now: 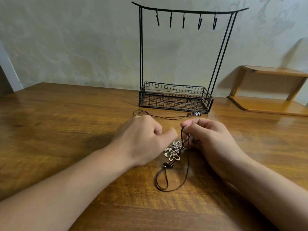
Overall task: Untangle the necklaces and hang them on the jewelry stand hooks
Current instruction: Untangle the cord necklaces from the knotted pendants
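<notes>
Dark cord [183,130] pinched in right hand [210,139] (left hand [143,139] curled).

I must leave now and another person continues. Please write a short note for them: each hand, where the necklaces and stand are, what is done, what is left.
Right hand: pinches the dark cord of the flower-pendant necklace, lifting it above the table.
Left hand: fingers curled beside the pendants; whether it holds anything is hidden.
A second pendant seems tangled in the same bunch.
Another necklace lies loose in front of the jewelry stand.
Done: none hung; all five hooks are bare.
Left: untangle the bunch, hang every necklace.
</notes>
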